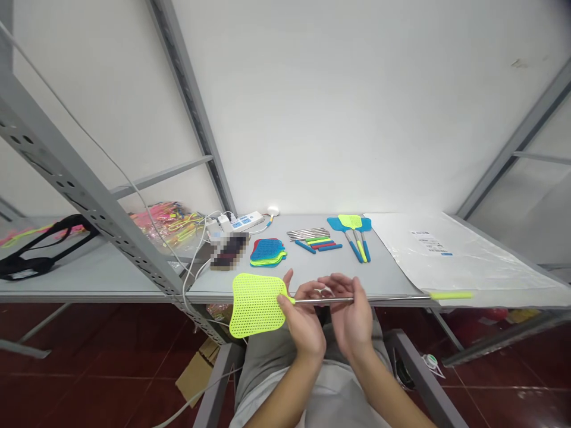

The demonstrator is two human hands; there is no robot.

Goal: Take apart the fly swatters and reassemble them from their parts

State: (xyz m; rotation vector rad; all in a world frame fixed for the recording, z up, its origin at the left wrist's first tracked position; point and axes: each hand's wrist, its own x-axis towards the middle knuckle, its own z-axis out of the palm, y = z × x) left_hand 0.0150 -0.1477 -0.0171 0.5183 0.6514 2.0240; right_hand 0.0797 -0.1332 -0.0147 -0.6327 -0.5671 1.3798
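Note:
A yellow-green fly swatter (259,305) lies level across my lap, its metal rod drawn out long to a yellow-green handle on the right. My left hand (304,318) grips it where the perforated head meets the rod, thumb on top. Around the middle of the rod, the fingers of my right hand (352,315) are closed. On the table beyond are a stack of loose swatter heads (267,252) in blue, red and yellow-green, several metal rods (308,234), and coloured handle sleeves (319,244). Assembled swatters (357,235) in blue and yellow-green lie to their right.
A blurred dark object (229,251) lies by a white power strip (247,221) with cables. White plastic packaging (419,252) covers the table's right. Metal shelf posts (89,178) rise at the left, near bagged colourful cords (167,223) and a black strap (49,249).

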